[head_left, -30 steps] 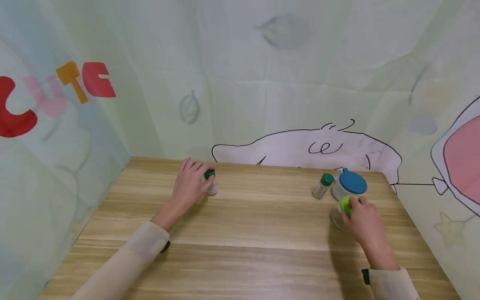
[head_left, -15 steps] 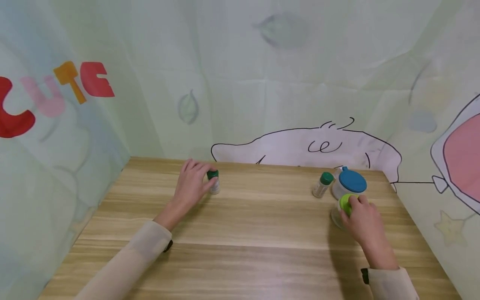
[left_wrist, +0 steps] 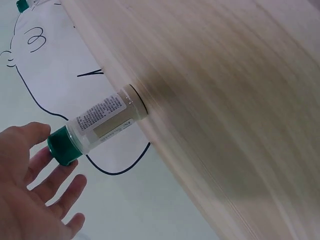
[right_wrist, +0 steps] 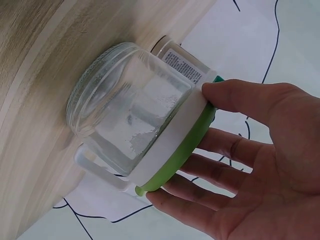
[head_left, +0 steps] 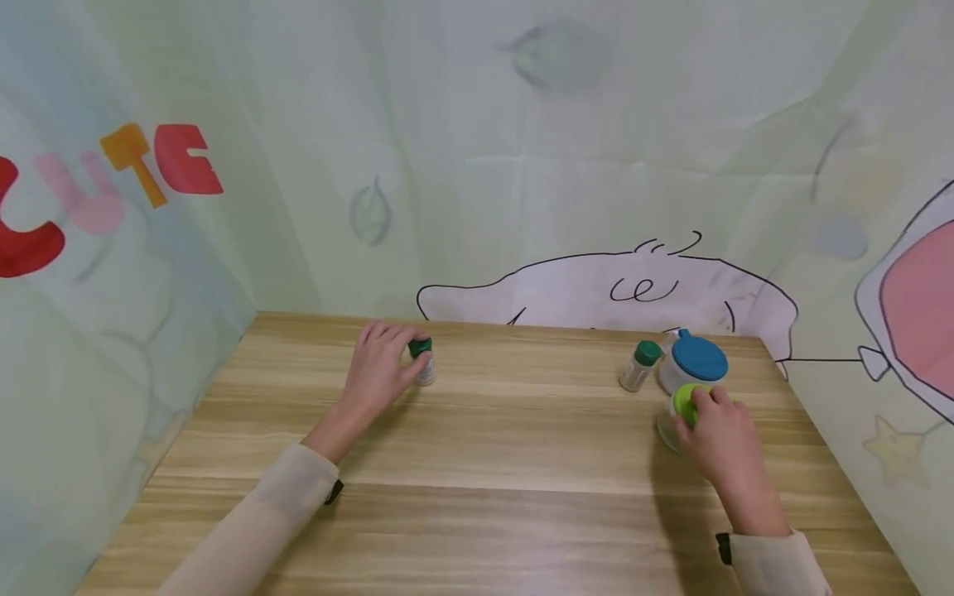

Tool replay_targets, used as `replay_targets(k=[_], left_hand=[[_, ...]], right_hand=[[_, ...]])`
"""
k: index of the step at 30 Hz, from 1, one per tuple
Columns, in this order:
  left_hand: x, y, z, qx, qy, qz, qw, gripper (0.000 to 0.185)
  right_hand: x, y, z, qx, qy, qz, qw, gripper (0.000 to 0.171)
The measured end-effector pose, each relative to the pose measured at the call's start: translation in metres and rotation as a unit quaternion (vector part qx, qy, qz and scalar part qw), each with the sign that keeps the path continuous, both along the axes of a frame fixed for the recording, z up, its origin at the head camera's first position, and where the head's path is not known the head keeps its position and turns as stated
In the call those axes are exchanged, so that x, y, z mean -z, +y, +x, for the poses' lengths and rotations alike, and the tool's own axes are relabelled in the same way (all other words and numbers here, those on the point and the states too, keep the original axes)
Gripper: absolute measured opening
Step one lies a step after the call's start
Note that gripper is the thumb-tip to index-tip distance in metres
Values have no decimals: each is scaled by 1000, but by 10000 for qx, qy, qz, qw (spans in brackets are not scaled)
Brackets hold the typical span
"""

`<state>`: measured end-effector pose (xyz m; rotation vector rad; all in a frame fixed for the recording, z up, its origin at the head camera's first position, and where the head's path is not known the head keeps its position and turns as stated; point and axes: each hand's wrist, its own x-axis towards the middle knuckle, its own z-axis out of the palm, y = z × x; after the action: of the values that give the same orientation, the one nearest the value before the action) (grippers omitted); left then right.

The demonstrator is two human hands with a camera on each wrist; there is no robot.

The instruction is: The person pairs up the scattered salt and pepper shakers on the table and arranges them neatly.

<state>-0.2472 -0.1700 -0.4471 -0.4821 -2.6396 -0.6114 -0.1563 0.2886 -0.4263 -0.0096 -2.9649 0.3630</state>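
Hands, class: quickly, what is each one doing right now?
Left hand: open, fingertips touching the small bottle's green cap.
Right hand: gripping the glass jar's lid.

"CUTE" in red, pink, orange letters on left curtain [head_left: 112,178]. Bottle [left_wrist: 102,122] label: fine print, too small to read. Jar [right_wrist: 135,125]: no txt.
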Motion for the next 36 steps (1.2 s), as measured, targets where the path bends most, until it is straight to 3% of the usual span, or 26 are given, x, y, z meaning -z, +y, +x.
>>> replay_targets(k=[6,9,24,36], left_hand=[[-5,-3,2,-1,-404,57,9992,30],[-8,-5,2,73,-429,130,9990,33],[0,-20,5,735,-15,445,9963,21],[6,-22,10,838,195,429,9954,27]], right_hand=[[1,-1,0,-18,67,11,10000,39],[1,-2,-1,7,46,10,10000,40],[0,-2,1,11,14,-32,10000,39],[3,-1,2,-77,143,9,9999,37]])
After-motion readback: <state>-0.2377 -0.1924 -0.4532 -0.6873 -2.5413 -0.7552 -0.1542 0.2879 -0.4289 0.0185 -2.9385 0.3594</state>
